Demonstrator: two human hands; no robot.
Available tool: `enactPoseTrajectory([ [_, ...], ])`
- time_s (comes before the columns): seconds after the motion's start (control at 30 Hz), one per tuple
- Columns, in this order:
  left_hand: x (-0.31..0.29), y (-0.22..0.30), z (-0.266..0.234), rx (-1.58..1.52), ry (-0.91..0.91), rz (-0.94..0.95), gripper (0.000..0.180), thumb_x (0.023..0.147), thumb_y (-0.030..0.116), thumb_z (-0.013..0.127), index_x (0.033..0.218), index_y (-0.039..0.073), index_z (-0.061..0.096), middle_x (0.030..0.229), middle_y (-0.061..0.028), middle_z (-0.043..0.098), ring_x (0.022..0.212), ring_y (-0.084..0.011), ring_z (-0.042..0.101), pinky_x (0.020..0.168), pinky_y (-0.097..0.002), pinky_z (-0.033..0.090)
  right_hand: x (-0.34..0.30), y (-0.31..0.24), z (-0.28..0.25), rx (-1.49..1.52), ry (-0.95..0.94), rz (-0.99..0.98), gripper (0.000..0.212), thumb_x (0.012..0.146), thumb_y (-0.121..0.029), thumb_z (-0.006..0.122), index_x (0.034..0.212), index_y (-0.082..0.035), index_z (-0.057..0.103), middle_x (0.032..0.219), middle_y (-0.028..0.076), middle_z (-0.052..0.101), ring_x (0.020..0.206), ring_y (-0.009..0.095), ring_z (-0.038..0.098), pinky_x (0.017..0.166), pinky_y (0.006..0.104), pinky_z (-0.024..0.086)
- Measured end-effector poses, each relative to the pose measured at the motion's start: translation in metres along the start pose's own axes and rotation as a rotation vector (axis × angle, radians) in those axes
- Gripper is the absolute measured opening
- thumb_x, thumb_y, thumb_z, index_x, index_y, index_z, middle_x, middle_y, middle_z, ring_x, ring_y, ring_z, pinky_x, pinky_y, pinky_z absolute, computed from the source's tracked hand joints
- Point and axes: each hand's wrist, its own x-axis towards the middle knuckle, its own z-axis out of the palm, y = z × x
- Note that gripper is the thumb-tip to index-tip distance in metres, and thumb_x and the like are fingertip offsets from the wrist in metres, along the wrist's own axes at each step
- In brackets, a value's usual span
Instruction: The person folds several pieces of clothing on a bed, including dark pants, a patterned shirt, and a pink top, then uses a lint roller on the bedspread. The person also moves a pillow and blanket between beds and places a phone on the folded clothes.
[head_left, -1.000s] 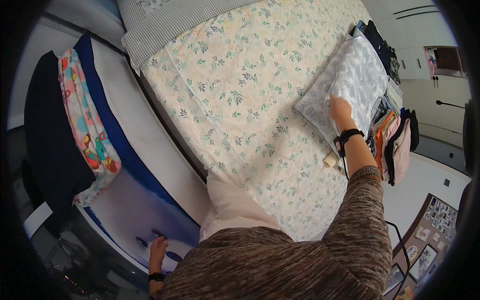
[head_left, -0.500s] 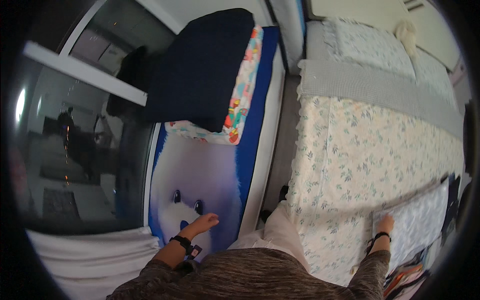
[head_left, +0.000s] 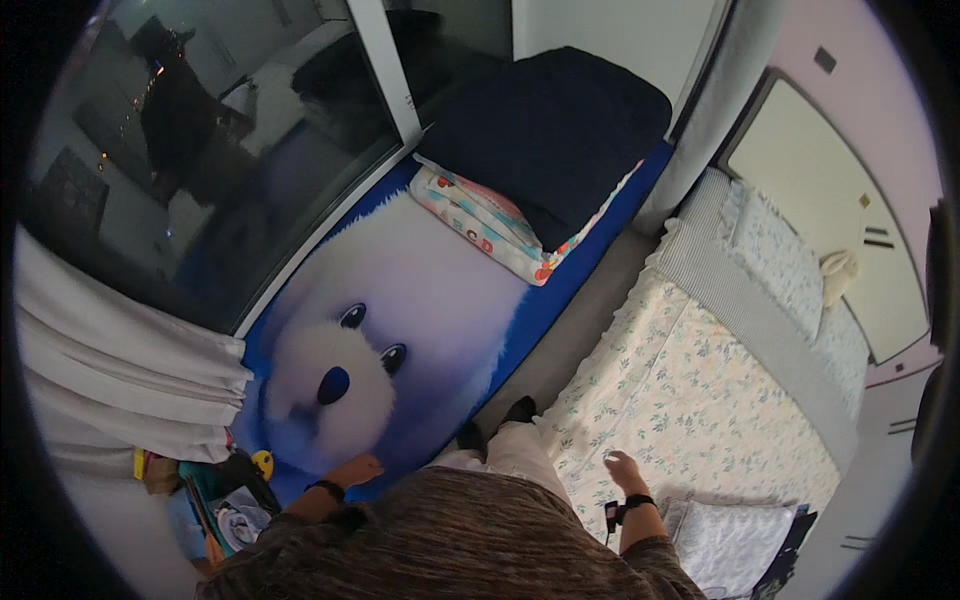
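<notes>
My left hand (head_left: 358, 470) hovers low over the front edge of a mat (head_left: 430, 270) printed with a white bear's face on blue. Its fingers are loosely bent and hold nothing that I can see. Above the floral bedspread (head_left: 690, 390) is my right hand (head_left: 625, 468), also loosely bent and without anything visible in it. Beside my right forearm a folded pale quilted cloth (head_left: 735, 545) lies on the bed, with dark cloth at its right side. Both wrists wear black bands; a small black piece hangs from the right one.
A dark folded blanket (head_left: 545, 130) lies over a colourful printed quilt (head_left: 480, 225) on the mat's far end. A narrow grey floor strip (head_left: 570, 345) separates mat and bed. Left are a dark window, a white curtain (head_left: 120, 350) and a pile of mixed items (head_left: 235, 515).
My view has turned, bringing the curtain and the pile on the left into sight. My right hand has come away from the folded quilted cloth. My left hand is lower, nearer my body.
</notes>
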Motion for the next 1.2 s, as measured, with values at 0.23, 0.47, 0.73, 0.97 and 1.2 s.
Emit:
enactPoseTrajectory([
  [0.23,0.022,-0.037,0.032,-0.436,0.245,-0.031,0.028,0.091,0.030,0.056,0.095,0.004,0.065,0.091,-0.0101,0.061,0.088,-0.0218,0.058,0.076,-0.0373,0.048,0.067,-0.050,-0.061,0.350,-0.236,0.507,0.038,0.087,-0.026,0.061,0.120,-0.008,0.059,0.099,0.015,0.066,0.090,0.027,0.065,0.077,0.0386,0.052],
  [0.47,0.009,-0.070,0.076,-0.782,0.388,0.169,0.029,0.091,0.029,0.057,0.099,0.002,0.064,0.099,-0.0118,0.063,0.090,-0.0240,0.059,0.077,-0.0383,0.049,0.070,-0.087,-0.123,0.462,-0.435,0.836,0.042,0.092,-0.023,0.057,0.129,-0.005,0.050,0.110,0.017,0.062,0.094,0.027,0.064,0.077,0.0405,0.053],
  [0.73,-0.007,-0.065,0.101,-0.922,0.271,-0.325,0.029,0.093,0.027,0.054,0.101,0.001,0.063,0.089,-0.0135,0.063,0.082,-0.0268,0.060,0.071,-0.0398,0.050,0.133,-0.096,-0.133,0.388,-0.459,0.670,0.042,0.088,-0.024,0.062,0.125,-0.006,0.054,0.099,0.015,0.065,0.082,0.022,0.066,0.062,0.0354,0.054],
  [0.97,0.032,-0.076,0.092,-0.752,0.289,-0.203,0.027,0.091,0.026,0.057,0.100,0.001,0.063,0.084,-0.0139,0.063,0.079,-0.0288,0.060,0.067,-0.0417,0.050,0.194,-0.096,-0.137,-0.128,-0.406,-0.031,0.032,0.086,-0.010,0.062,0.118,-0.009,0.061,0.113,0.009,0.063,0.084,0.018,0.067,0.069,0.0300,0.055],
  [1.2,0.053,-0.089,0.097,-0.818,0.321,-0.152,0.026,0.091,0.026,0.058,0.101,0.003,0.065,0.090,-0.0154,0.064,0.079,-0.0299,0.061,0.070,-0.0409,0.051,0.188,-0.095,-0.126,0.249,-0.376,0.464,0.031,0.080,-0.017,0.066,0.110,-0.014,0.064,0.119,0.010,0.060,0.088,0.023,0.066,0.076,0.0344,0.054],
])
